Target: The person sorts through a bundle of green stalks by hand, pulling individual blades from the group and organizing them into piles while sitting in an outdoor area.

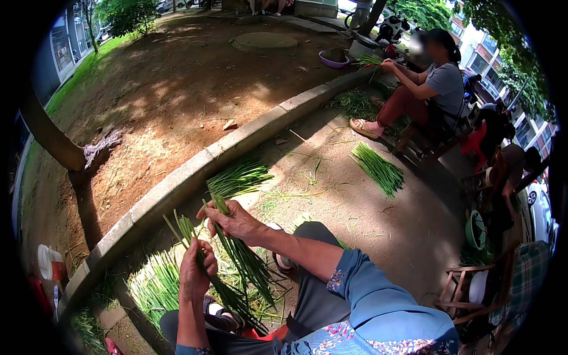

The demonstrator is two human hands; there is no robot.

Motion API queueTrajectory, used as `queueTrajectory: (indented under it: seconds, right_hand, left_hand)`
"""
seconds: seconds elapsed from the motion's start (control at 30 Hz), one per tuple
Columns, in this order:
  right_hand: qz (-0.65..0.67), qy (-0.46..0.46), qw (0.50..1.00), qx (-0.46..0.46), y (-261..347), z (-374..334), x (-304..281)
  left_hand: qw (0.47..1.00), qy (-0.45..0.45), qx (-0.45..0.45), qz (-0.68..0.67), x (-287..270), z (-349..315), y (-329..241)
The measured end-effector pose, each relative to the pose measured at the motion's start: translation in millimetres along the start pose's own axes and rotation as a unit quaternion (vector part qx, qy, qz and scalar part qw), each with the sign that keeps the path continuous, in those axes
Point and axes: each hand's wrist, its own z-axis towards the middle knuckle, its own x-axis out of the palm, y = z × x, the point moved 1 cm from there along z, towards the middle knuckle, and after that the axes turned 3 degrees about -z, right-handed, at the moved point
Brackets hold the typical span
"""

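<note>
My left hand is closed around a bunch of long, thin green stalks, likely chive or garlic stems. Their cut ends poke up above the fist and the dark tips hang down between my knees. Just right of it and slightly higher, my right hand grips a second bunch of green stalks, pale ends up, one stalk sticking out by the fingers. The bunches hang side by side. Below my left forearm lies a large loose pile of stalks; a neater bundle rests beyond my hands.
A concrete kerb runs diagonally beside bare soil with a tree trunk. Another bundle lies on the pavement, right. A seated person holds stalks near a purple basin. A wooden chair stands right; a white bucket, left.
</note>
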Motion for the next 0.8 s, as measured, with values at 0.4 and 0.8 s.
queueTrajectory:
  seconds: [0.4,0.8]
  right_hand:
    - [0.006,-0.006,1.000,0.001,-3.0,1.7,-1.8]
    - [0.045,0.005,0.998,-0.049,-10.0,4.7,-3.2]
  left_hand:
    - [0.998,0.000,0.030,0.058,-9.6,2.0,1.3]
    - [0.998,-0.005,0.036,0.060,-12.3,4.3,1.4]
